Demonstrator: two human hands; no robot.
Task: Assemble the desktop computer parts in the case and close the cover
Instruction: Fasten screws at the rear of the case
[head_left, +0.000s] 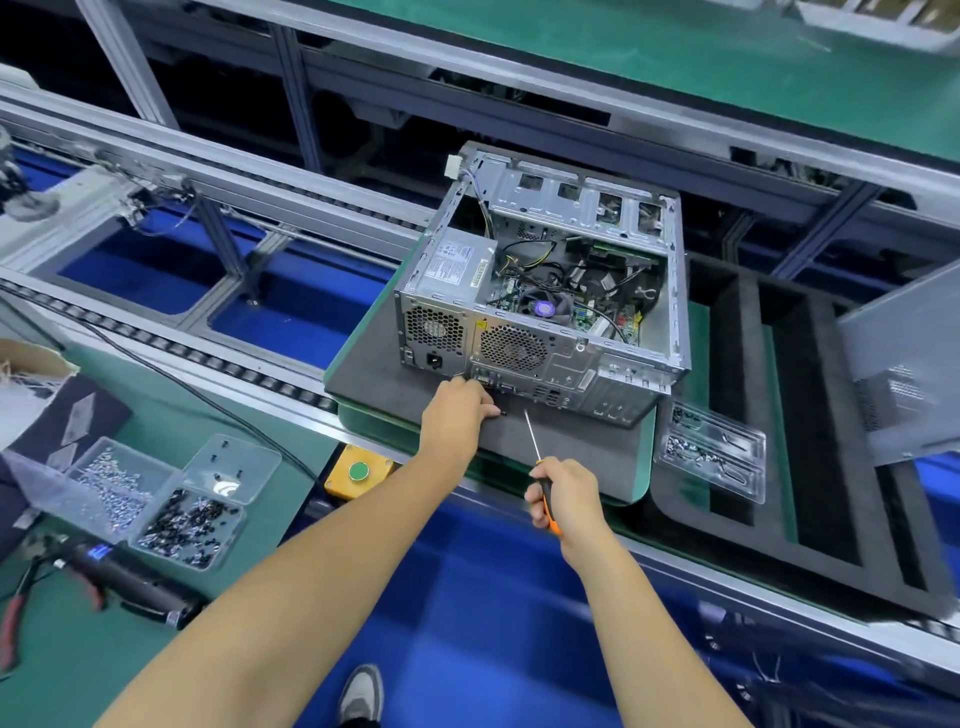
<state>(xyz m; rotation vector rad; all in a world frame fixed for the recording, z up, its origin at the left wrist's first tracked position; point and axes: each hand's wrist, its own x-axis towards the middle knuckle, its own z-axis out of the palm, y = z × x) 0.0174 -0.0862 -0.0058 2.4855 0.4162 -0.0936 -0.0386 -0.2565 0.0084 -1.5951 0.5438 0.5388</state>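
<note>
Metal case (545, 291) just beyond left hand (457, 415) pinching screw (502, 413), right hand (563, 493) gripping screwdriver (540, 475)

PSU label (457, 265) text too blurred to read; yellow warning sticker (481, 325) by fan

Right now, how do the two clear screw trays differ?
The divided screw box lies left on the green bench, lid open, holding heaps of silver and black screws. The flat screw tray lies right, beside the computer case, shallower and sparsely filled. Both are clear plastic.
</note>
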